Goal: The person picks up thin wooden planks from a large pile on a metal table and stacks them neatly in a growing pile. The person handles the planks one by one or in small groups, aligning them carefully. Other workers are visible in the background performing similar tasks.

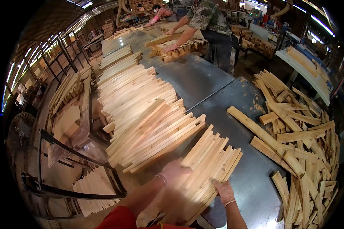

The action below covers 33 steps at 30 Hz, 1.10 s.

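A row of pale wooden strips lies side by side on the dark metal table, close in front of me. My left hand, in a thin pale glove and slightly blurred, grips the left side of this row, fingers pointing across the strips. At the right edge, my right hand, gloved as well, closes around the outermost strip with its fingertips on top. The near ends of the strips reach toward my body. Just beyond lies a longer row of similar strips, with a few boards slanting across it.
Loose boards lie in a jumbled heap at the right. A black metal frame stands at lower left, beside stacked strips. Across the metal table, a co-worker in a camouflage shirt handles another row of strips.
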Each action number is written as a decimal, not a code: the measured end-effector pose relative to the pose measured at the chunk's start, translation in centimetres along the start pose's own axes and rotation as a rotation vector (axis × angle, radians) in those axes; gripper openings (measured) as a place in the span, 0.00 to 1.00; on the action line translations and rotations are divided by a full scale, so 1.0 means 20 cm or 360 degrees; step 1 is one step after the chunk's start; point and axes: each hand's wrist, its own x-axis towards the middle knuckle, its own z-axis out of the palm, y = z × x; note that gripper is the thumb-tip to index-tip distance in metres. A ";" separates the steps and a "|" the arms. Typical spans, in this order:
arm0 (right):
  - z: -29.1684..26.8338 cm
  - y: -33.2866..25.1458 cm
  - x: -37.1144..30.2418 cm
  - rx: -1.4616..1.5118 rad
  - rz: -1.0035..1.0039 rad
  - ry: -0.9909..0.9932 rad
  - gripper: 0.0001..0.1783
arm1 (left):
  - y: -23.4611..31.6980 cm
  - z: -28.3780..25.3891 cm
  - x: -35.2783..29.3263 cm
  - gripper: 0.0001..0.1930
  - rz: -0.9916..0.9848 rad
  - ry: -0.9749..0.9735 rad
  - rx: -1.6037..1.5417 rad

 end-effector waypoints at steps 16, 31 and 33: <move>-0.04 -1.03 -0.82 -0.0214 -0.1378 0.0839 0.36 | 0.69 -0.84 -0.25 0.40 0.1565 0.0283 -0.1145; 0.57 0.45 -0.50 -0.2245 -0.0156 0.0412 0.40 | -0.67 -0.43 0.01 0.24 0.1433 -0.0015 0.2250; 0.48 0.32 -0.51 -0.1778 -0.0206 0.0155 0.37 | -0.60 -0.49 -0.05 0.23 0.1306 0.0043 0.2054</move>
